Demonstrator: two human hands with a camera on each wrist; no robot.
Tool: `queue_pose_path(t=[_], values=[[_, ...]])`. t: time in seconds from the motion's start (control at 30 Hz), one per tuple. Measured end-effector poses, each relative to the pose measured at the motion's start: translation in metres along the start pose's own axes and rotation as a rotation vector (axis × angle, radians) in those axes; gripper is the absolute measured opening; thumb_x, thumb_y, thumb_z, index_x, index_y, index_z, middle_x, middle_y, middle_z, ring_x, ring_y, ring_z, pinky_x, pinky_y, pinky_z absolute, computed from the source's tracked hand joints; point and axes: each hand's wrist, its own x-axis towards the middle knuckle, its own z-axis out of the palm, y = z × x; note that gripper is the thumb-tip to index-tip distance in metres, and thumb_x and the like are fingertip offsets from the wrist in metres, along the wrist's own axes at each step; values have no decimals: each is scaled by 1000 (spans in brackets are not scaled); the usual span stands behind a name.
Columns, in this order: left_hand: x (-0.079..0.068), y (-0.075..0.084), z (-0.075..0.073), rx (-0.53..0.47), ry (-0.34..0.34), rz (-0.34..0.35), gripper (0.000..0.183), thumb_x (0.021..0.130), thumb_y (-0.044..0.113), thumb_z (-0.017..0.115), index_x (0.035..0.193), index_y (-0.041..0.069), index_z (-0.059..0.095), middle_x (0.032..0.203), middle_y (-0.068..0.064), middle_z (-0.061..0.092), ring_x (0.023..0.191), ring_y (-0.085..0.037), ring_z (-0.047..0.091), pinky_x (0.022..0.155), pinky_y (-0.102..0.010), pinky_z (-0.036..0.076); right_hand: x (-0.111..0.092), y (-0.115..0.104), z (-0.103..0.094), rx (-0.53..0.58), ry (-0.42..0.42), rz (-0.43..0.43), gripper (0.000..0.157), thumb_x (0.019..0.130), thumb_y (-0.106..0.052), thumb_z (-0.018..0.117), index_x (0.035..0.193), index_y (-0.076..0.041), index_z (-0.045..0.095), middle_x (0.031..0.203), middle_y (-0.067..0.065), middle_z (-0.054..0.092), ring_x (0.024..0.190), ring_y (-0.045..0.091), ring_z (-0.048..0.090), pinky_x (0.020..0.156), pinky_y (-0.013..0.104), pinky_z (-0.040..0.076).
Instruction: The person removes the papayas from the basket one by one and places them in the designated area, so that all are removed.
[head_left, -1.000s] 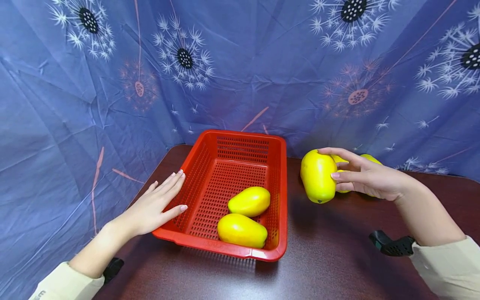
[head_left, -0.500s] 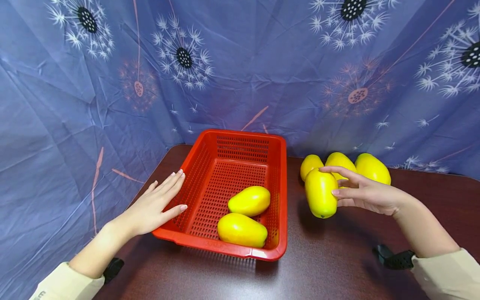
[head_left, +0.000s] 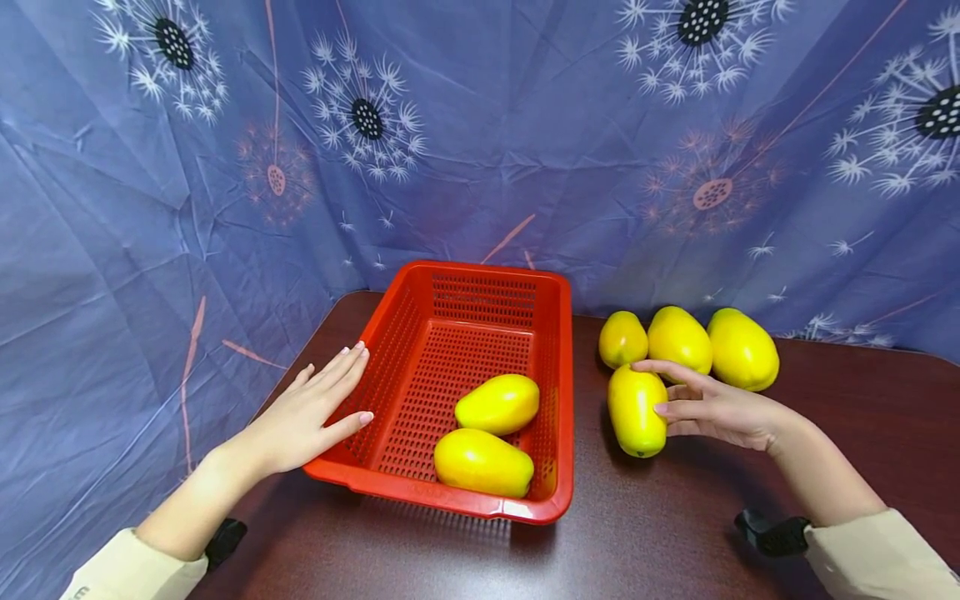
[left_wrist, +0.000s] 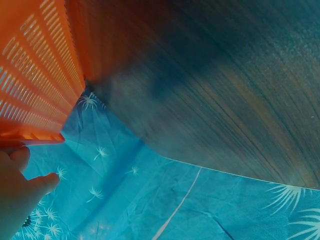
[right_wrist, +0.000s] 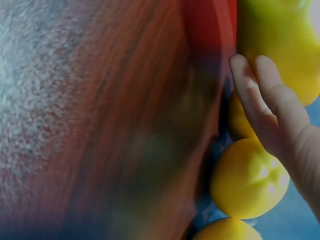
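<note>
In the head view my right hand [head_left: 716, 408] holds a yellow papaya [head_left: 636, 412] from its right side, the index finger over its far end and the thumb against its flank. This papaya is at or just above the table, right of the red basket [head_left: 564, 400]; contact is hard to tell. The right wrist view shows its greenish end [right_wrist: 285, 45] beside two fingers. My left hand [head_left: 307, 417] lies with straight fingers on the basket's left rim. Inside the basket, toward its near right corner, lie two papayas, one farther [head_left: 497, 404] and one nearer [head_left: 483, 464].
Behind the held papaya stand three more in a row: a left one [head_left: 622, 339], a middle one [head_left: 679, 340] and a right one [head_left: 742, 350]. The dark brown table [head_left: 637, 533] ends at a blue dandelion-print cloth [head_left: 480, 133] at the back and left.
My right hand has brought the papaya down and toward me, away from the row at the back, which now shows fully. The left hand and basket have stayed put.
</note>
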Motion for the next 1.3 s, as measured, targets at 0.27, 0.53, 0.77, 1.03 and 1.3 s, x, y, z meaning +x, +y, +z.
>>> queue_pose_path(t=[0.27, 0.53, 0.77, 1.03, 1.3], values=[[0, 0, 0, -6, -4, 0, 76, 93, 49, 48, 149, 8, 18, 156, -7, 12, 142, -27, 10, 106, -61, 9, 4, 6, -2, -120, 91, 117, 56, 96, -5, 49, 146, -17, 27, 116, 23, 37, 98, 24, 54, 88, 39, 47], [0, 0, 1, -4, 11, 7, 75, 93, 49, 48, 149, 8, 19, 155, -7, 13, 141, -29, 12, 106, -61, 9, 8, 2, -1, -176, 115, 147, 58, 95, -9, 52, 146, -15, 25, 126, 27, 26, 105, 26, 49, 89, 38, 46], [0, 1, 1, -1, 19, 9, 74, 94, 49, 47, 149, 8, 19, 155, -6, 13, 141, -28, 12, 106, -61, 10, 7, 2, -2, -163, 133, 158, 60, 95, -10, 53, 147, -16, 23, 129, 27, 26, 106, 26, 50, 89, 38, 46], [-1, 1, 0, -6, 17, 11, 75, 93, 48, 47, 149, 8, 19, 155, -7, 14, 141, -28, 11, 105, -62, 11, 6, 2, -3, -158, 144, 156, 61, 94, -10, 53, 147, -18, 23, 132, 28, 20, 108, 25, 49, 89, 37, 46], [0, -1, 1, -5, 6, 2, 76, 93, 50, 48, 149, 8, 18, 156, -6, 12, 142, -27, 10, 106, -61, 10, 6, 2, -4, -170, 152, 160, 62, 94, -10, 53, 148, -17, 23, 131, 28, 19, 106, 26, 48, 90, 40, 45]])
